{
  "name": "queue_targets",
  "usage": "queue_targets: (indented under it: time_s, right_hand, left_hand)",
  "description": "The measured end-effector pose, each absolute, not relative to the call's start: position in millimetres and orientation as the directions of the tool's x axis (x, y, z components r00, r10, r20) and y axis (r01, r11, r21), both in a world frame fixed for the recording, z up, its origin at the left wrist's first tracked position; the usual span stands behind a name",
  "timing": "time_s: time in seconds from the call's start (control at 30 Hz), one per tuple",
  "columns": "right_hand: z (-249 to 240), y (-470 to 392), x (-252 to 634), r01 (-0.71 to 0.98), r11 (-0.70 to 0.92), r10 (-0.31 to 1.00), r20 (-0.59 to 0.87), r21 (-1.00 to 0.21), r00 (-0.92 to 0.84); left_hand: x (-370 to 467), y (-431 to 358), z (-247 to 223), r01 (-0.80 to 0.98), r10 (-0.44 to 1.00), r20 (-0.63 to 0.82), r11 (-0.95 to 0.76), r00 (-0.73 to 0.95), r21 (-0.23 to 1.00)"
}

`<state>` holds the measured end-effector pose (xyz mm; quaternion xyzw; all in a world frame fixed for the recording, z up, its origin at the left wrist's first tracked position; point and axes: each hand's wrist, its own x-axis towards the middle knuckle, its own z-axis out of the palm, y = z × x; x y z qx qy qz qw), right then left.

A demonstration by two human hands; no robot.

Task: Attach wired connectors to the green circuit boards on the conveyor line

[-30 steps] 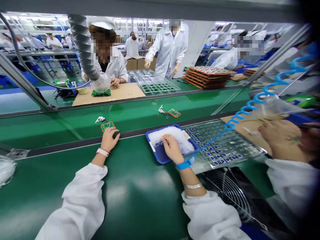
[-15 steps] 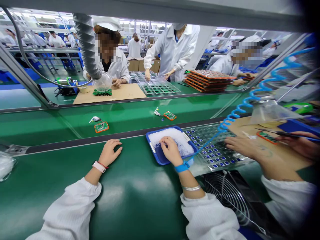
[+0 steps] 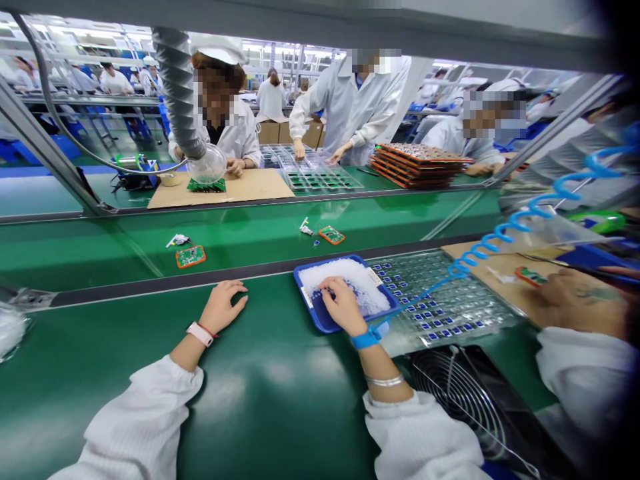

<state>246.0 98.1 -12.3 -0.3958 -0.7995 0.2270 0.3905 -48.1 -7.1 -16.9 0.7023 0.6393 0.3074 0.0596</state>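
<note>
My left hand (image 3: 223, 307) rests on the green bench near its far edge, fingers loosely bent, thumb apart, nothing in it. Over a blue tray (image 3: 325, 323) heaped with small white pieces (image 3: 367, 283) is my right hand (image 3: 344, 305). Its fingertips are drawn together in a pinch at the pieces; whatever is between them is too small to make out. A blue wrist strap (image 3: 366, 339) with a coiled cord circles my right wrist. Right of the tray lies a clear plastic sheet tray (image 3: 480, 293) with several rows of small dark-blue parts.
Beyond the bench edge, the green belt carries orange-edged circuit boards (image 3: 191, 256) with white connectors. A black fan (image 3: 460, 400) sits by my right forearm. At right, a co-worker's hand (image 3: 575, 293) is beside another board. The coiled blue cord (image 3: 493, 243) crosses the right side.
The boards and connectors on the belt have shifted left. The co-worker's hand at right has drawn back from the plastic sheet tray toward the board. My hands have hardly moved.
</note>
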Motion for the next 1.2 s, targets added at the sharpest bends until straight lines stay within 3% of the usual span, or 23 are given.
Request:
queue_targets:
  time_s: [1.2]
  right_hand:
    - [-13.4,98.3,245.8,0.474,0.623,0.776,0.416,-0.622,-0.475]
  left_hand:
    - [-50.3,-0.4,-15.6,0.859,0.947,0.32,-0.155,-0.011,0.488]
